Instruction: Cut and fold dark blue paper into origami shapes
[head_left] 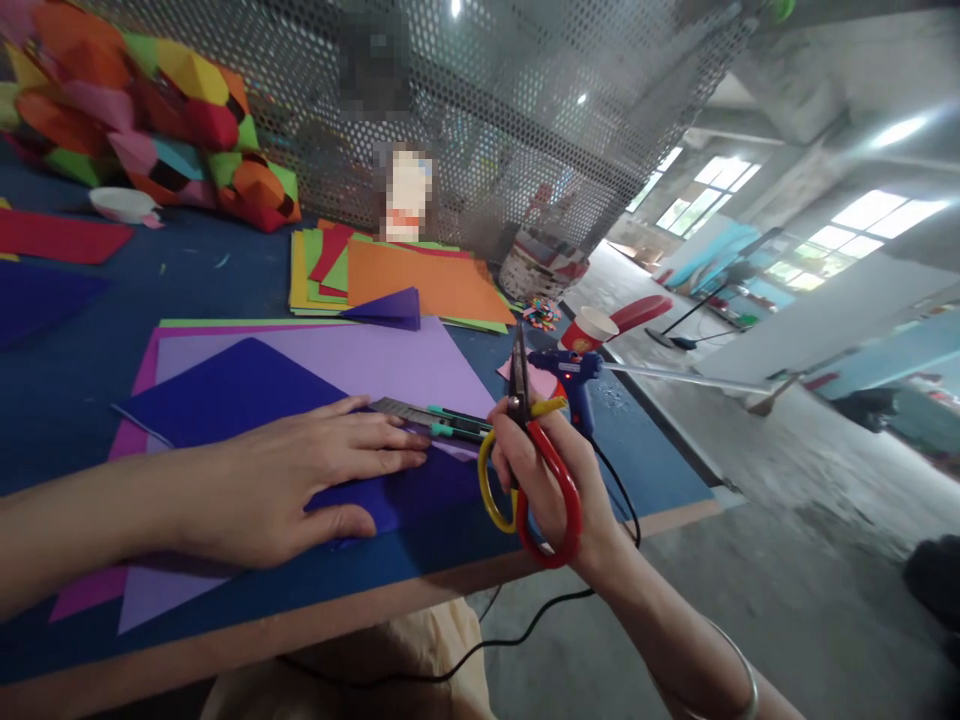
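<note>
My left hand [300, 480] lies flat, fingers stretched, on folded dark blue paper [255, 390]. Under that paper are lilac sheets [405, 355] and a magenta sheet [90, 592]. In my right hand [574, 475] are scissors [517, 390] with one yellow and one red handle loop; their blades point up. A utility knife [457, 424] with teal parts also reaches out of this hand, its blade over the paper beside my left fingertips. Where the knife's rear end sits is hidden by my right fingers.
Behind the sheets lies a stack of coloured paper [435, 280]. A blue glue gun [574, 370] with a black cable, a paper cup [592, 328] and a woven basket [541, 262] stand at the right. Folded paper shapes [150, 120] and a white bowl [124, 204] occupy the back left.
</note>
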